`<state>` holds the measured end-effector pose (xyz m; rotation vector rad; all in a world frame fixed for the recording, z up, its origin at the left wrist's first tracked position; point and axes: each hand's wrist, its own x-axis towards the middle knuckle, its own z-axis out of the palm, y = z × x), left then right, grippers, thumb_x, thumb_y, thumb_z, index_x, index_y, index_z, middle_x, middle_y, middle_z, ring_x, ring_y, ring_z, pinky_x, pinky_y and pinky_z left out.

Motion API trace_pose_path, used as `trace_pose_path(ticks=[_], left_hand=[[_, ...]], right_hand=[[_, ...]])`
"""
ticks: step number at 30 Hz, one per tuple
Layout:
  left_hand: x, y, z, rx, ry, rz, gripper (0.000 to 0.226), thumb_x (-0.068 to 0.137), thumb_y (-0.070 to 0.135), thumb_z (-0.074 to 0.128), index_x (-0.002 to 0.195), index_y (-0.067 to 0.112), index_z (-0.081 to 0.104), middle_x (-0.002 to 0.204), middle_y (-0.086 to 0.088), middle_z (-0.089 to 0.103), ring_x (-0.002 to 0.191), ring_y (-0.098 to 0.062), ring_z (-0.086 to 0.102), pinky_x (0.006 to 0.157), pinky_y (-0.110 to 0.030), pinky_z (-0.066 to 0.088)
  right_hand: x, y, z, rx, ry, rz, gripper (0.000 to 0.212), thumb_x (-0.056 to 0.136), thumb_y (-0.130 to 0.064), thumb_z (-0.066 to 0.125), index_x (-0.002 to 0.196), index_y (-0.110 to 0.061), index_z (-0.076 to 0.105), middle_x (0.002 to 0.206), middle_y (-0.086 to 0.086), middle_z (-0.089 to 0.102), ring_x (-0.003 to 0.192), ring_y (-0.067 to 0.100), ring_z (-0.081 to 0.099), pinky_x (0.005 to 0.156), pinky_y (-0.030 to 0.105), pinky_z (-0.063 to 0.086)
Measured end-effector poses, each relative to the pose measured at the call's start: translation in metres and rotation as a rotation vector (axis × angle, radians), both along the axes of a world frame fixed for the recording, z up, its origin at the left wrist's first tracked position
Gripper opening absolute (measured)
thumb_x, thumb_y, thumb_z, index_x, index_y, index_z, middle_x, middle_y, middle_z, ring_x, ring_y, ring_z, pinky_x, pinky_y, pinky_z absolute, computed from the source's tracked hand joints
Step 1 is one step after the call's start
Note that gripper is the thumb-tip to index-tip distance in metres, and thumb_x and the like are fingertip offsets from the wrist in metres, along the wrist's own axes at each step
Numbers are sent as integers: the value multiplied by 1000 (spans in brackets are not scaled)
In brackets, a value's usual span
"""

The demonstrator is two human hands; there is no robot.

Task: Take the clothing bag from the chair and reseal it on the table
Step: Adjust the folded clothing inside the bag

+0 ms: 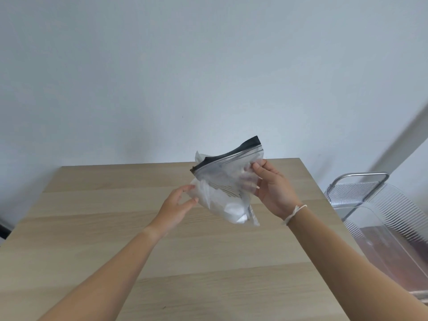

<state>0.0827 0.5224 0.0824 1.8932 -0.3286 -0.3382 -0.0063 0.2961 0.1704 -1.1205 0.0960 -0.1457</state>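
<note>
A clear zip bag (pixel 225 181) with a black strip along its top edge hangs in the air above the wooden table (pixel 115 228). White folded clothing shows through its lower part. My right hand (pixel 272 188) grips the bag's right side just under the zip track, fingers behind the plastic and thumb in front. My left hand (pixel 177 206) is at the bag's lower left edge with fingers spread, its fingertips touching or nearly touching the plastic. The zip opening looks gaping at its left end.
A transparent ribbed chair (pixel 379 218) with a metal frame stands to the right of the table. A pale wall rises behind the table's far edge. A dark object shows at the far left edge (pixel 3 228).
</note>
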Motion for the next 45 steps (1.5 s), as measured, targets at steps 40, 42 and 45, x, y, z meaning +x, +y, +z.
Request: trace_pose_path(ticks=[40,42,45], left_hand=[[-15,-22,35,132,-424,79,20,76,18,69,93,24,61,94,8,60,86,-8,54,72,-19,38],[-14,-20,34,127,-424,80,20,76,18,70,93,25,61,94,9,60,85,-8,54,71,-18,39],[-8,-14,30,131,-417,83,20,76,17,71,92,23,61,92,7,60,83,-9,54,68,-17,39]], right_hand=[[10,61,-8,-1704,-132,-415,13,76,-27,68,74,-15,72,81,4,65,87,32,56,91,44,38],[11,57,-6,-1620,-97,-415,15,80,-29,64,78,-16,72,82,3,66,92,29,52,93,39,30],[14,49,5,-1427,-40,-455,16,82,-30,63,79,-16,70,81,1,66,90,23,49,85,32,27]])
